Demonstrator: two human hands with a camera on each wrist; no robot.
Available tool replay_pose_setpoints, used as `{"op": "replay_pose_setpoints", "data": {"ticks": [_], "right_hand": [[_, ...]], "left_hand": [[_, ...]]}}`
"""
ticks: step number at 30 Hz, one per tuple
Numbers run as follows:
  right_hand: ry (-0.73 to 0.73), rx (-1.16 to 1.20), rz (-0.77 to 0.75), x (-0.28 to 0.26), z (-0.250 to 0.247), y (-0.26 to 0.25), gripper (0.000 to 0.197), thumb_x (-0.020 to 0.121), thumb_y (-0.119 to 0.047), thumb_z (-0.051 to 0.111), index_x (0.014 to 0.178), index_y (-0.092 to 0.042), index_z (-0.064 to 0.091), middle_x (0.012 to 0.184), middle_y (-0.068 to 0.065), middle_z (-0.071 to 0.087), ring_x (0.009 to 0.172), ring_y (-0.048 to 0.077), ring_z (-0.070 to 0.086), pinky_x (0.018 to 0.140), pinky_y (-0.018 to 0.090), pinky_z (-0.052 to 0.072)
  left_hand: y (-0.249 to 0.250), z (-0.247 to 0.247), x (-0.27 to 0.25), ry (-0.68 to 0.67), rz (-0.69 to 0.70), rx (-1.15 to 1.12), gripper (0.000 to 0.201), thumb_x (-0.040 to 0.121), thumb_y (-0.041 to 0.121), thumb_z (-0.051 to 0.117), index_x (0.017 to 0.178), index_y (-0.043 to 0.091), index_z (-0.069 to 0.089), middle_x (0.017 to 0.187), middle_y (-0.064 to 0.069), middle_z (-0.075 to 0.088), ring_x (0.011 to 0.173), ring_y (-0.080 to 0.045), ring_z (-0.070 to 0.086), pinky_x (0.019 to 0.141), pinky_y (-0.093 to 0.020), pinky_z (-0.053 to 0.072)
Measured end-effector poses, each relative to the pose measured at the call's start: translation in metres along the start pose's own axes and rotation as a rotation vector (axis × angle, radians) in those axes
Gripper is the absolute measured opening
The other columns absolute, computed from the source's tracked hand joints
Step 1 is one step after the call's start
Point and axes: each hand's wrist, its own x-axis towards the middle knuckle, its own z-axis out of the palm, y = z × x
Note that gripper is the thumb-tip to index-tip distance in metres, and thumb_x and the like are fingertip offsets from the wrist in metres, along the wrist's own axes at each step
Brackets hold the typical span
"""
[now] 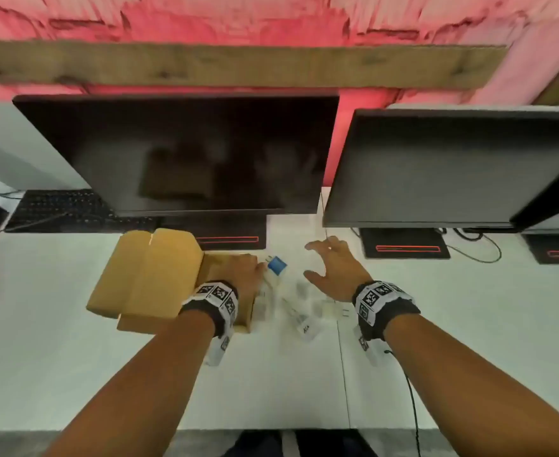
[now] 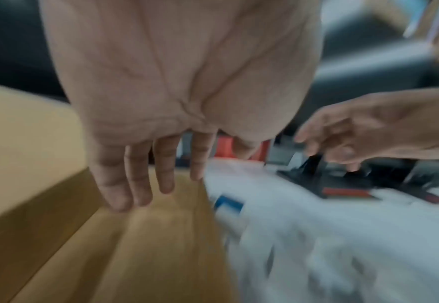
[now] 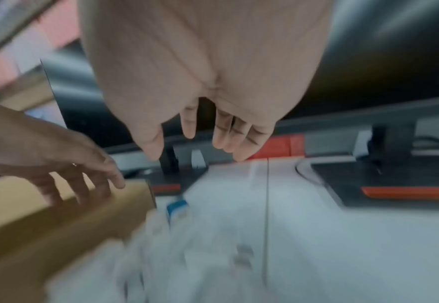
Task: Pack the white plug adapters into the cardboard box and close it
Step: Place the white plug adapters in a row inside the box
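Between box [image 1: 159, 278] under flat left hand [image 1: 243, 270] and spread, empty right hand [image 1: 334, 268]: adapters [image 1: 291, 298].

Even, fairly bright light fills the head view, with only faint shadows on the white desk [image 1: 73, 341], while the back wall glows a blotchy, saturated pink-red and the wide lens bows the wooden beam [image 1: 238, 64] and both monitors outward toward the edges. The pile of white plug adapters [image 1: 291, 298] is smeared into the pale desk there, low in contrast. Both wrist views are heavily motion-blurred, streaking the adapters and the cardboard box [image 2: 148, 256], with the palms close to the lens looming large, soft and washed out.
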Motion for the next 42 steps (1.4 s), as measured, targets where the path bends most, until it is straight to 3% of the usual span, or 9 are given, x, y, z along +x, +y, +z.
{"op": "replay_pose_setpoints", "data": {"ticks": [4, 10, 13, 19, 24, 30, 35, 39, 42], "right_hand": [[-0.221, -0.054, 0.078, -0.007, 0.031, 0.039, 0.055, 0.092, -0.041, 0.062, 0.143, -0.031, 0.043, 0.143, 0.005, 0.037, 0.136, 0.026, 0.033, 0.105, 0.038, 0.044], [-0.287, -0.164, -0.004, -0.002, 0.061, 0.055, 0.052, 0.089, -0.047, 0.06, 0.137, -0.029, 0.05, 0.136, 0.004, 0.042, 0.126, 0.026, 0.038, 0.105, 0.04, 0.039], [-0.241, -0.212, -0.011, 0.003, 0.069, 0.053, 0.045, 0.089, -0.044, 0.06, 0.13, -0.026, 0.054, 0.129, 0.005, 0.043, 0.12, 0.027, 0.041, 0.102, 0.041, 0.038], [-0.15, -0.22, -0.141, 0.01, 0.079, 0.034, 0.035, 0.088, -0.039, 0.06, 0.118, -0.021, 0.061, 0.123, 0.004, 0.047, 0.116, 0.027, 0.04, 0.1, 0.043, 0.039], [-0.267, -0.32, -0.428, 0.003, 0.101, 0.002, 0.042, 0.081, -0.049, 0.065, 0.117, -0.027, 0.064, 0.121, 0.002, 0.056, 0.114, 0.028, 0.044, 0.098, 0.044, 0.039], [-0.2, -0.472, -0.343, -0.014, 0.118, -0.011, 0.04, 0.066, -0.042, 0.083, 0.1, -0.024, 0.071, 0.106, 0.007, 0.063, 0.105, 0.035, 0.056, 0.089, 0.051, 0.045], [-0.183, -0.493, -0.287, -0.02, 0.122, -0.007, 0.043, 0.075, -0.04, 0.073, 0.115, -0.025, 0.063, 0.116, 0.002, 0.063, 0.113, 0.032, 0.051, 0.095, 0.051, 0.04], [-0.19, -0.414, -0.34, -0.028, 0.119, -0.005, 0.032, 0.082, -0.036, 0.067, 0.113, -0.028, 0.063, 0.111, -0.007, 0.068, 0.108, 0.026, 0.05, 0.09, 0.046, 0.038], [-0.169, -0.253, -0.359, -0.036, 0.114, -0.004, 0.02, 0.086, -0.038, 0.065, 0.102, -0.026, 0.063, 0.11, -0.01, 0.067, 0.104, 0.021, 0.048, 0.087, 0.04, 0.039]], "left_hand": [[-0.019, 0.058, 0.01, -0.127, -0.175, -0.092, 0.052, 0.098, 0.061, 0.031, 0.122, 0.022, 0.056, 0.134, -0.013, 0.063, 0.117, -0.037, 0.059, 0.104, -0.055, 0.046], [-0.014, 0.086, -0.001, -0.131, -0.279, -0.087, 0.054, 0.098, 0.053, 0.019, 0.143, 0.029, 0.039, 0.155, -0.021, 0.033, 0.144, -0.041, 0.029, 0.116, -0.054, 0.021], [-0.02, 0.091, 0.003, -0.147, -0.259, -0.071, 0.059, 0.084, 0.057, 0.014, 0.131, 0.037, 0.044, 0.149, -0.015, 0.043, 0.143, -0.038, 0.028, 0.111, -0.057, 0.022], [-0.026, 0.103, -0.001, -0.165, -0.189, -0.137, 0.018, 0.076, 0.062, 0.032, 0.094, 0.061, 0.034, 0.134, 0.0, 0.042, 0.14, -0.038, 0.032, 0.109, -0.058, 0.032], [-0.016, 0.09, -0.006, -0.178, -0.116, -0.04, 0.043, 0.072, 0.062, 0.036, 0.101, 0.047, 0.062, 0.129, -0.004, 0.044, 0.133, -0.041, 0.034, 0.109, -0.055, 0.029], [-0.019, 0.089, -0.013, -0.273, -0.024, 0.064, 0.046, 0.084, 0.045, 0.059, 0.126, 0.029, 0.069, 0.157, -0.014, 0.036, 0.15, -0.041, 0.014, 0.118, -0.057, 0.019], [-0.031, 0.082, -0.01, -0.343, 0.039, -0.081, 0.059, 0.085, 0.035, 0.073, 0.141, 0.021, 0.06, 0.147, -0.007, 0.054, 0.138, -0.034, 0.048, 0.112, -0.043, 0.041], [-0.039, 0.076, -0.005, -0.336, 0.144, 0.017, 0.053, 0.07, 0.041, 0.078, 0.121, 0.025, 0.072, 0.16, -0.011, 0.036, 0.15, -0.04, 0.026, 0.119, -0.05, 0.033], [-0.042, 0.071, 0.001, -0.378, 0.17, 0.05, 0.051, 0.074, 0.034, 0.079, 0.124, 0.024, 0.07, 0.17, -0.011, 0.016, 0.156, -0.039, 0.014, 0.12, -0.05, 0.032]]}}
